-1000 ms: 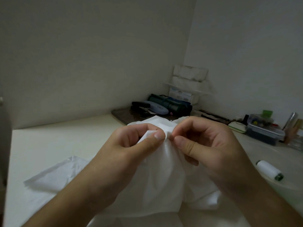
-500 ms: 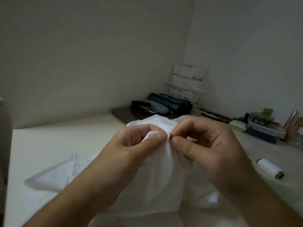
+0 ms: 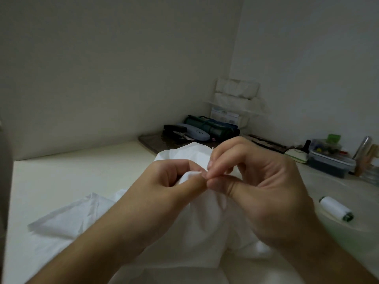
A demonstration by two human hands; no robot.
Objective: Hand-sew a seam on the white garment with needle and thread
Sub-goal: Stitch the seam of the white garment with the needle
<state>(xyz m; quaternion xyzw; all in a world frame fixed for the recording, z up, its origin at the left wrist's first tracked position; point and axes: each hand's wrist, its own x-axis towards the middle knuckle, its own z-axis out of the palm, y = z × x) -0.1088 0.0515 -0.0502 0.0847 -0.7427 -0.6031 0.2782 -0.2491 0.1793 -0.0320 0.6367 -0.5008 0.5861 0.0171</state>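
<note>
Your left hand (image 3: 164, 187) is curled around a raised fold of the white garment (image 3: 205, 222), with thumb and forefinger pinching the cloth at its top edge. Your right hand (image 3: 256, 185) meets it fingertip to fingertip: thumb and forefinger are pressed together at the same edge, and the other fingers are bent above them. The needle cannot be made out between the fingertips (it is too fine to see in this dim light), so whether the right hand grips the needle, the thread or the cloth cannot be told.

The garment stands bunched between both hands above the table (image 3: 71, 171). Its remaining cloth lies spread flat on the tabletop toward your left and beneath your forearms.

A spool of white thread (image 3: 336, 209) lies on its side on the table to your right, apart from the garment. Near the corner of the walls rest a dark rolled pouch (image 3: 213, 128), a black stapler (image 3: 175, 130) and, further right, a clear plastic box (image 3: 330, 162) of small items.
</note>
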